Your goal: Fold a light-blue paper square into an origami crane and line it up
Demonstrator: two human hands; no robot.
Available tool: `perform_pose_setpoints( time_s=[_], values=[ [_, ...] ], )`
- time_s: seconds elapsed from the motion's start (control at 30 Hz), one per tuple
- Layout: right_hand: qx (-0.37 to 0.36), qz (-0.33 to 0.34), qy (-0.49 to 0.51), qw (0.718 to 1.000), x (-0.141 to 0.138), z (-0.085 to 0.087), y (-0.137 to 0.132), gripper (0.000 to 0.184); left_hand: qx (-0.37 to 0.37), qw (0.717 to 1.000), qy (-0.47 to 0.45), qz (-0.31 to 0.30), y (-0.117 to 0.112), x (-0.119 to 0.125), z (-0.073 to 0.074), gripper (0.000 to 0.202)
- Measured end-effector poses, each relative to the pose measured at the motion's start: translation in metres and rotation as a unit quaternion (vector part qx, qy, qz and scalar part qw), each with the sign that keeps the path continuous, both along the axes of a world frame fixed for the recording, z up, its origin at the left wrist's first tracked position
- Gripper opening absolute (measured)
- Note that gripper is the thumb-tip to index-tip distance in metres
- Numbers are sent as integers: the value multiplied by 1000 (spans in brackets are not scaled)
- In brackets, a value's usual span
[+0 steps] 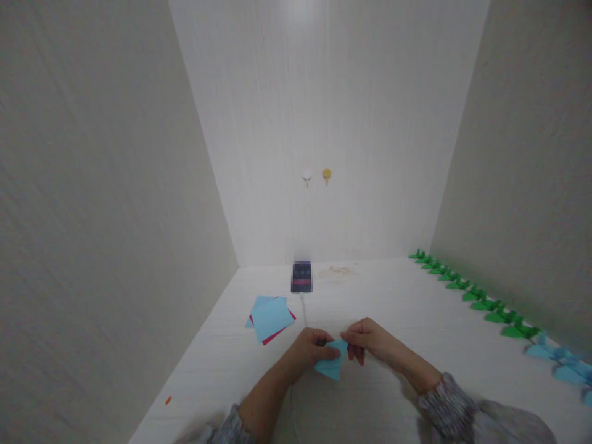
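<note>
A piece of light blue paper, folded into a small angular shape, is held up above the white table between both hands. My left hand is closed on its left side, with the thumb lying across the front. At the paper's upper right corner, my right hand pinches the edge between thumb and index finger, its other fingers curled below. Left of my hands lies a loose stack of square paper sheets, light blue on top with red edges showing beneath.
A phone with a white cable stands near the back wall. Along the right wall runs a row of folded green paper figures, then light blue ones. Two hooks hang on the wall. A small orange object lies front left.
</note>
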State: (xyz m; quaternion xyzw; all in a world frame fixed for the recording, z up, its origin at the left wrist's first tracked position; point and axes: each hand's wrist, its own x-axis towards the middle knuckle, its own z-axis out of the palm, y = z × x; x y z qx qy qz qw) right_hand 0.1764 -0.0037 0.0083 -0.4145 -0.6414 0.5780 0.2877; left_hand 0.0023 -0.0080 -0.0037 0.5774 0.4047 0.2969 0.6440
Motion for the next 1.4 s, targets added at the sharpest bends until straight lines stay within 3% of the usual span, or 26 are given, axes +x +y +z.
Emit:
perform_pose_setpoints(
  time_s=[0.17, 0.43, 0.83, 1.13, 1.4],
  values=[
    [-6, -9, 1, 1000, 3, 0, 2, 38, -2, 1000, -5, 0, 1, -1, -3, 26],
    [35, -82, 1, 996, 9, 3, 8, 38, -8, 1000, 11, 24, 3, -1, -3, 24],
    [40, -25, -47, 998, 3, -12, 8, 25, 16, 999, 41, 0, 5, -3, -10, 27],
    [4, -5, -8, 1000, 5, 0, 1, 16, -6, 1000, 23, -19, 3, -6, -5, 28],
    [-20, -66, 0, 998, 7, 8, 2, 17, -8, 1000, 8, -12, 4, -7, -7, 25]
  ],
)
